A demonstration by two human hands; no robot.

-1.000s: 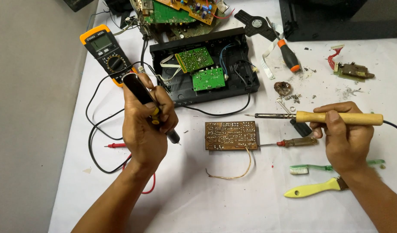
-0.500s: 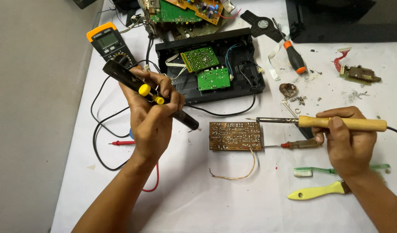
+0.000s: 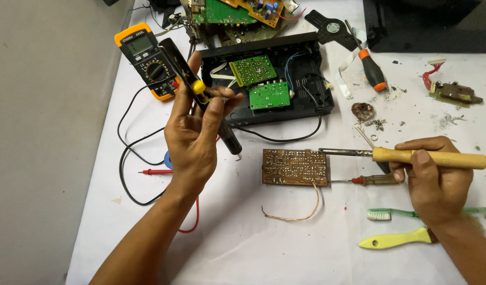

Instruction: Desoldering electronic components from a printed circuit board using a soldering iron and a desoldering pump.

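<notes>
My left hand (image 3: 192, 140) grips a black desoldering pump (image 3: 222, 129) with a yellow button, held slanted above the table, its tip pointing down to the right. My right hand (image 3: 433, 177) holds a soldering iron (image 3: 412, 156) by its wooden handle; the metal tip rests at the upper right corner of a brown circuit board (image 3: 294, 167) lying solder side up. A bare wire loop (image 3: 293, 211) hangs from the board's lower edge.
A yellow multimeter (image 3: 145, 58) with red and black leads lies at the back left. An open black case (image 3: 269, 87) holds green boards. Screwdrivers (image 3: 370, 74), a small red screwdriver (image 3: 372, 180), a toothbrush (image 3: 406, 214) and a yellow-handled tool (image 3: 398, 240) lie on the white table.
My left hand has turned the desoldering pump and lifted it, thumb now on the yellow button. The right hand and soldering iron stay near the board's corner.
</notes>
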